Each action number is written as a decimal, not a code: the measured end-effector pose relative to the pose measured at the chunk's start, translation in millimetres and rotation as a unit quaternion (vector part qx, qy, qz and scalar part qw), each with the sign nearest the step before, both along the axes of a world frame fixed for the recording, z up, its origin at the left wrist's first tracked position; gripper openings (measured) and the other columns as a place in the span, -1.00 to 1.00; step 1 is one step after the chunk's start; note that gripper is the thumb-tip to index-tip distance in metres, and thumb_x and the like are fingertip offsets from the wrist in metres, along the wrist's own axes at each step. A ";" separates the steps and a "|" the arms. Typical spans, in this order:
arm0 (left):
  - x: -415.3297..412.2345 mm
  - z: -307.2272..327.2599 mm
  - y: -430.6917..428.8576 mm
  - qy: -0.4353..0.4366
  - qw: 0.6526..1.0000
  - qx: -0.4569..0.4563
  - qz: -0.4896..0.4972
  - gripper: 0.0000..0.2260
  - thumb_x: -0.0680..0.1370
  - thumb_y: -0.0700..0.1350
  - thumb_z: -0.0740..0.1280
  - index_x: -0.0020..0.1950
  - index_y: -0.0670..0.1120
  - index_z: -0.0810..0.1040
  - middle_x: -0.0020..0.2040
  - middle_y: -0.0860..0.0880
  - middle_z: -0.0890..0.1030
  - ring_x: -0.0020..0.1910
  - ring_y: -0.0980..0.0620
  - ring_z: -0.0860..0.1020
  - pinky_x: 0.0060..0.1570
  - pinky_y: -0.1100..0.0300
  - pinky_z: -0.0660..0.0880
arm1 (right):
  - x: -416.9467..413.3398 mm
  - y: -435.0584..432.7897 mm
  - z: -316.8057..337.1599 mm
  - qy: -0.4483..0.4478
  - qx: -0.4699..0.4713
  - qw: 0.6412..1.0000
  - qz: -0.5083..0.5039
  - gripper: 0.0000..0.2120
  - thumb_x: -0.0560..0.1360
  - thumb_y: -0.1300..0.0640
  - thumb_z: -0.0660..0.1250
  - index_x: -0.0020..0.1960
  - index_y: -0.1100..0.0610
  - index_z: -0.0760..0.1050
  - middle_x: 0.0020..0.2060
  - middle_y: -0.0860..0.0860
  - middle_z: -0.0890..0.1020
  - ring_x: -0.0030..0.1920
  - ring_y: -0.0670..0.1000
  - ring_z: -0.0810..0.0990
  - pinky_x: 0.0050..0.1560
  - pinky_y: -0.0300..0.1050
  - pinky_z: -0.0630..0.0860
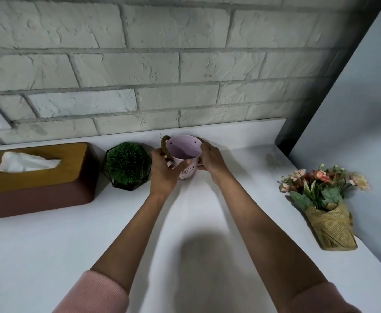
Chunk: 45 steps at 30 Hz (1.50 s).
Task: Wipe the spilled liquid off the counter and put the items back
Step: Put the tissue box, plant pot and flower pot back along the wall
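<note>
Pink sleeves (pixel 99 292) first, then I see my left grip (pixel 164 170) and right grip (pixel 210 159) both curled round the upright pink pot (pixel 184 148) on the white table (pixel 49 245), with the green plant (pixel 127 164) just left of the pot and the bouquet (pixel 327 199) well right of it.

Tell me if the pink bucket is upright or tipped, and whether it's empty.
Upright and empty: the pink bucket has its mouth facing up and a bare inside. The left hand and right hand grip its sides.
</note>
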State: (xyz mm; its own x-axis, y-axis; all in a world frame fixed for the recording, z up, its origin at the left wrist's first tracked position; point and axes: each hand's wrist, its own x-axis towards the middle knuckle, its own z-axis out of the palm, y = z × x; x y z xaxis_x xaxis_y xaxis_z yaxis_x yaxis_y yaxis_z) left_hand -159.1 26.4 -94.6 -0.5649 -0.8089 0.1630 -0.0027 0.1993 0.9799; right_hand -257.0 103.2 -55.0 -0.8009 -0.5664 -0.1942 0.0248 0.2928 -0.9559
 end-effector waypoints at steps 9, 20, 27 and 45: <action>-1.3 -13.7 1.3 -0.002 1.000 -0.012 0.021 -0.45 0.37 -0.24 0.50 0.21 -0.29 0.26 0.18 -0.13 0.42 0.14 -0.02 0.49 -0.20 0.54 0.47 | -6.0 -5.4 -6.9 -0.010 -0.003 1.000 0.012 -0.63 0.59 0.07 -0.01 0.29 0.03 0.44 0.22 0.16 0.53 0.17 0.18 0.53 -0.19 -0.09 0.55; 20.0 -9.0 68.5 -0.058 0.995 -0.041 0.074 -0.26 0.42 -0.07 0.47 0.39 -0.29 0.11 0.35 -0.21 0.22 0.34 -0.19 0.29 0.30 -0.15 0.38 | -17.0 75.8 17.3 0.208 0.039 0.976 -0.044 -0.68 0.58 0.00 0.21 0.28 0.09 0.45 0.19 0.05 0.58 0.02 -0.06 0.55 0.06 -0.29 0.38; -12.5 3.0 153.8 -0.069 0.994 -0.048 -0.074 -0.36 0.40 -0.07 0.49 0.33 -0.18 0.21 0.23 -0.15 0.34 0.22 -0.14 0.41 0.09 0.14 0.50 | -41.7 189.4 44.9 0.258 0.054 0.942 -0.207 -0.76 0.48 0.04 0.37 0.07 0.16 0.54 -0.24 -0.06 0.59 -0.22 -0.10 0.54 -0.15 -0.23 0.43; -82.2 1.6 296.1 -0.258 0.919 0.064 -0.291 -0.40 0.32 0.21 0.48 0.15 -0.19 0.53 0.07 -0.12 0.63 0.02 -0.06 0.60 -0.23 0.25 0.43 | -67.3 313.0 5.0 -0.027 0.219 0.968 -0.117 -0.60 0.29 -0.26 0.46 -0.26 0.06 0.46 -0.18 0.05 0.59 -0.21 0.01 0.58 -0.24 -0.14 0.49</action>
